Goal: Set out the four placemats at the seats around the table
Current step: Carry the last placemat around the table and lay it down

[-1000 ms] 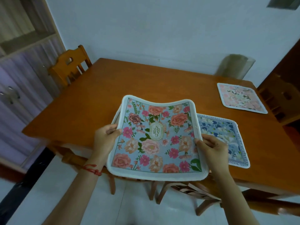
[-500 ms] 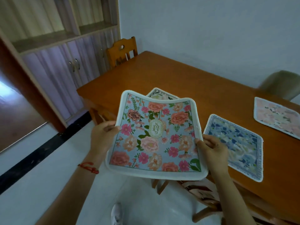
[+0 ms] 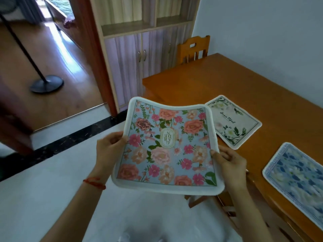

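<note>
Pink-floral placemat (image 3: 167, 149) | held off the tabletop (image 3: 227, 81) edge, over the floor | gripped at both sides: left hand (image 3: 109, 151), right hand (image 3: 230, 163) | white-floral placemat (image 3: 234, 122), blue placemat (image 3: 297, 182) laid on tabletop

You've got a wooden bench (image 3: 244, 81) with a white leafy placemat (image 3: 233, 122) and a blue floral placemat (image 3: 297, 180) lying flat, apart.
</note>
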Available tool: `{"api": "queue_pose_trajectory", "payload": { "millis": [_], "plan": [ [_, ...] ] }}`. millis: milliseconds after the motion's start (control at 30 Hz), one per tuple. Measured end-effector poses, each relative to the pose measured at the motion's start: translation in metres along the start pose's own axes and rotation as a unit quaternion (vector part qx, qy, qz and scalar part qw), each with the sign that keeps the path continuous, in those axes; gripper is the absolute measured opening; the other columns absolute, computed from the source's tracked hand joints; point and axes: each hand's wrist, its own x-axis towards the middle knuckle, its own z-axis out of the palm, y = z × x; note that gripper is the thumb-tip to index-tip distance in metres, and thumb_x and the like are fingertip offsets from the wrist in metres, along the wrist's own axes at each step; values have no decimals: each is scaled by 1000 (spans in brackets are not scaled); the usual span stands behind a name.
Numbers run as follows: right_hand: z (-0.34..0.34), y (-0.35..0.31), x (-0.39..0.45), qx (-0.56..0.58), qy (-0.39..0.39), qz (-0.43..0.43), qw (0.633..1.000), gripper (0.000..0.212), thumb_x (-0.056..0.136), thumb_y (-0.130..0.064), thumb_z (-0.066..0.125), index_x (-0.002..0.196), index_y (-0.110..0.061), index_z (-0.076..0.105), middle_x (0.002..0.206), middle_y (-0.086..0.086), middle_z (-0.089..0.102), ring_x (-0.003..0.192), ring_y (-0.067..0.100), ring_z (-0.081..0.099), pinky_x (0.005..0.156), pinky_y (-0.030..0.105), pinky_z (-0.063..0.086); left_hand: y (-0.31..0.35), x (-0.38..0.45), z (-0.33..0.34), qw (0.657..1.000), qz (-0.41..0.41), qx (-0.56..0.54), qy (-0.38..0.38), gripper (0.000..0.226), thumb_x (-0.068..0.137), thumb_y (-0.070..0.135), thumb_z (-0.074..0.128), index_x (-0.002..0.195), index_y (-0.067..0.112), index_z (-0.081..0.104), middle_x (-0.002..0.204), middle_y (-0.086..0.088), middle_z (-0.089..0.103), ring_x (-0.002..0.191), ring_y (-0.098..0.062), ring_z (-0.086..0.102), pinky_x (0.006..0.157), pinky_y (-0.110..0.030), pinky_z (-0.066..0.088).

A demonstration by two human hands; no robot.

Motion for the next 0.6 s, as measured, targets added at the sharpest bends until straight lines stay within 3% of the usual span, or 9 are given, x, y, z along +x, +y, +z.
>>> {"api": "queue_pose_trajectory", "payload": {
  "millis": [133,300,433,600],
  "plan": [
    [52,-1,-4,-9,-50,-4,999,10,82,-10,64,87,-18,66,64,-13,71,57,10,69,48,21,55,-18,3,-53,999,-13,-7,49,14,82,8,63,92,14,70,80,0,70,58,-4,68,52,-16,55],
    [119,-3,-8,-36,-120,-17,992,12,82,-9,64,91,-17,67,67,-14,72,61,9,70,50,20,55,-41,8,-112,992,-30,-4,125,13,81,6,64,90,13,69,76,2,68,54,2,65,48,-10,50],
    [172,-6,-12,-50,-170,-27,984,13,82,-7,64,92,-16,66,64,-18,70,59,5,68,49,16,53,-63,10,-159,981,-62,-17,183,14,79,8,67,93,9,69,79,1,69,66,-13,67,55,-15,56],
    [234,-6,-19,-65,-217,-29,974,13,82,-7,64,86,-19,66,61,-19,70,57,3,68,50,18,55,-82,10,-207,966,-84,-22,244,14,80,9,67,93,9,68,77,3,67,58,-3,66,55,-13,55]
  ]
}}
